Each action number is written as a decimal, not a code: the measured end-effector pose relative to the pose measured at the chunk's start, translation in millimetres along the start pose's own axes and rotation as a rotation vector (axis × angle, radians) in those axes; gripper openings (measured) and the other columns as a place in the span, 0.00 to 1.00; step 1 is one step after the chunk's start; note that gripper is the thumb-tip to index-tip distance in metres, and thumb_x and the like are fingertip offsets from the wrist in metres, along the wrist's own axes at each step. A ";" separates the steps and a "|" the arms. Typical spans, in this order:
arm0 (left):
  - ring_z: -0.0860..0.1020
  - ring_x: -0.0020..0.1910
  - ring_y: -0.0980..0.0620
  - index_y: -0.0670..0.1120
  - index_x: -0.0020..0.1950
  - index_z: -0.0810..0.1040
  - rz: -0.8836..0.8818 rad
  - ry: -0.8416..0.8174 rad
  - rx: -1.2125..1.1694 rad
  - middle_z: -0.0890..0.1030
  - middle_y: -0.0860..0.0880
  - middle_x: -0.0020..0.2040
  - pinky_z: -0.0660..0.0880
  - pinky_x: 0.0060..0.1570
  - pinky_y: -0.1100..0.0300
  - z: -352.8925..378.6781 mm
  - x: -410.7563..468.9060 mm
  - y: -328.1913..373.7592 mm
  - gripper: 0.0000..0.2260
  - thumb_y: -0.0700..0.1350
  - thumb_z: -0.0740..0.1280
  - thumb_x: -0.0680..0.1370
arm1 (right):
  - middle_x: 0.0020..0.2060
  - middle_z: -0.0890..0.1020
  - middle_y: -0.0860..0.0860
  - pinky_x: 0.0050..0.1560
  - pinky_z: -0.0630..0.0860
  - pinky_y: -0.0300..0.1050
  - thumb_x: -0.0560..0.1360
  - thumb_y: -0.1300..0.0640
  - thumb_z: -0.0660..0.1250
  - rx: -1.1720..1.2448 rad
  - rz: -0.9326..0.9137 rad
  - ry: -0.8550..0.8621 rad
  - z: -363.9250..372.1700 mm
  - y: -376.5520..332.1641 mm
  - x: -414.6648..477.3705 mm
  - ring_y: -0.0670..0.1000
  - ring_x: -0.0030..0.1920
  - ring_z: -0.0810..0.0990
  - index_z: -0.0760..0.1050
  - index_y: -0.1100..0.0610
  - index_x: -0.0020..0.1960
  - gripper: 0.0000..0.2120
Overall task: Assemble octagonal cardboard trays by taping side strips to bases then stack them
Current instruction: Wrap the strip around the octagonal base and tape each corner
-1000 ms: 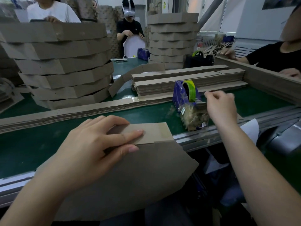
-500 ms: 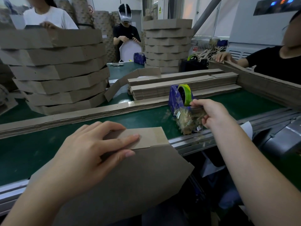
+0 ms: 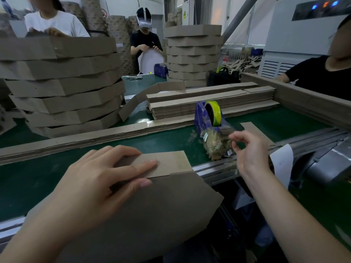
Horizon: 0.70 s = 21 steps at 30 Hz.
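Step in hand: taping a side strip to a base. Stacking is not up yet.

Left hand [image 3: 98,179]: fingers straight and flat, pressing the side strip [image 3: 171,162] down against the edge of the octagonal base [image 3: 161,209]. The strip lies on the green belt [image 3: 38,183] and its near edge meets the base. The base sticks out over the belt's near rail toward me.

Right hand [image 3: 250,152]: just beside the front of the blue tape dispenser [image 3: 201,118], thumb and forefinger drawn together in a pinch, other fingers curled. The tape is clear and the hand is blurred, so I can't tell whether a piece is actually between the fingers.

Next move, my read: bring a length of tape across to the strip/base seam and lay it over both pieces. The left hand has to keep the joint from shifting, then clear out of the way for the rub-down. Main risks are the tape folding onto itself on the way over, and the strip creeping off the edge.

Finished trays [image 3: 62,86] are stacked far left on the belt, well apart from this piece. Flat strip stock [image 3: 209,103] is piled behind the dispenser.
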<state>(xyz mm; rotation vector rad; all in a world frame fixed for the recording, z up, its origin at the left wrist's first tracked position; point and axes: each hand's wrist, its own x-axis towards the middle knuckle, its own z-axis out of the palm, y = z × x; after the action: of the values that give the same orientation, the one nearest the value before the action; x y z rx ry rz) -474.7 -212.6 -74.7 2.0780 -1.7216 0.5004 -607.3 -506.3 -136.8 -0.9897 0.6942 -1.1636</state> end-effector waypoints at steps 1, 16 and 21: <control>0.79 0.49 0.50 0.60 0.61 0.80 -0.001 0.000 -0.001 0.80 0.55 0.55 0.78 0.42 0.49 0.1 0.3 -0.2 0.17 0.61 0.58 0.78 | 0.41 0.74 0.53 0.47 0.70 0.42 0.69 0.68 0.67 -0.102 -0.058 -0.001 -4.5 4.4 -2.1 0.48 0.40 0.74 0.76 0.61 0.31 0.09; 0.76 0.51 0.56 0.55 0.50 0.83 -0.031 0.048 -0.051 0.80 0.57 0.54 0.77 0.44 0.48 -2.6 -1.9 3.8 0.14 0.60 0.61 0.76 | 0.39 0.74 0.52 0.38 0.69 0.31 0.73 0.62 0.71 -0.469 -0.597 -0.137 20.4 -9.7 -94.4 0.47 0.37 0.72 0.81 0.56 0.39 0.05; 0.78 0.51 0.54 0.54 0.50 0.83 -0.017 0.028 -0.067 0.80 0.56 0.55 0.77 0.45 0.46 -2.9 -0.9 1.6 0.14 0.59 0.61 0.76 | 0.29 0.78 0.53 0.31 0.69 0.39 0.73 0.51 0.67 -0.221 -0.523 -0.371 37.2 -11.1 -171.8 0.48 0.31 0.75 0.82 0.54 0.38 0.09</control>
<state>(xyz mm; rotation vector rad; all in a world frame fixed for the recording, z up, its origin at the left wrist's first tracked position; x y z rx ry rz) -476.5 -210.6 -72.6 2.0285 -1.6802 0.4583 -627.6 -332.4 -118.1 -1.5900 0.2704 -1.3139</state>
